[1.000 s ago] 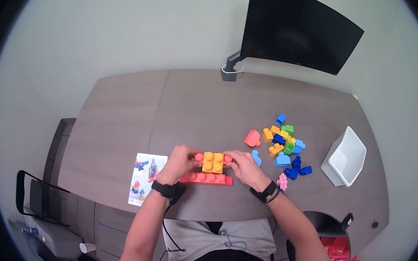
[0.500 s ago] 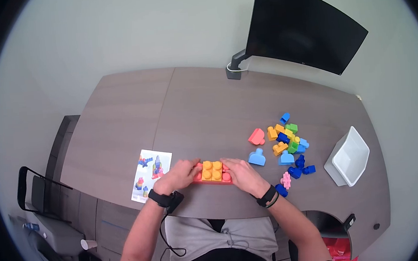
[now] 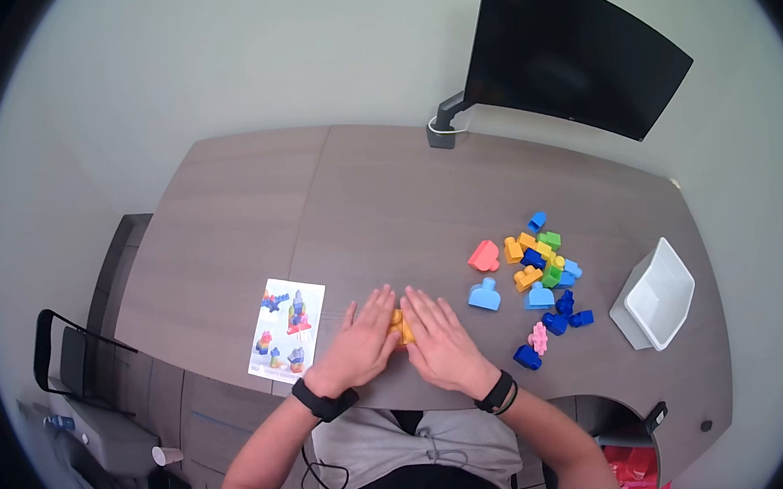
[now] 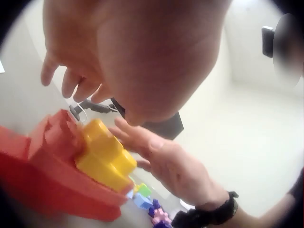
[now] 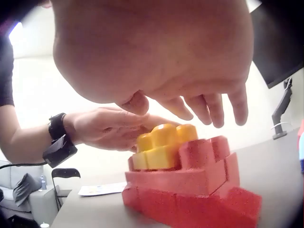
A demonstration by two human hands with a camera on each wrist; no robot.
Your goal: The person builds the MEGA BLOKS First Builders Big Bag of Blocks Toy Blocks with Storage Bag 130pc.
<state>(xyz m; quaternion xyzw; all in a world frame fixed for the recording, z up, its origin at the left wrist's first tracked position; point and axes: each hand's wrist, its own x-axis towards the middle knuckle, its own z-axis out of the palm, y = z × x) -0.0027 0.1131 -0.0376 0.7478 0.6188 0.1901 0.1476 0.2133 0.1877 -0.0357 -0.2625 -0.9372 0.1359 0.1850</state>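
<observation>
Bricks (image 5: pixel 190 181) sat stacked beneath the left hand (image 3: pixel 355 344) and right hand (image 3: pixel 441 342), fingers straight and clamped on nothing, where even, straight-down pressure looked best.

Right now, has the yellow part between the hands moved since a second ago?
Yes: judged against the monitor stand, the yellow part has moved away from it, toward the desk's near edge.

Shows bright yellow on the middle blk (image 5: pixel 161 157), red on the lower blks (image 5: pixel 190 204), blue, green, pink etc. on loose pcs (image 3: pixel 528 278), white w/ multicol. pics on the sheet (image 3: pixel 286 331).
</observation>
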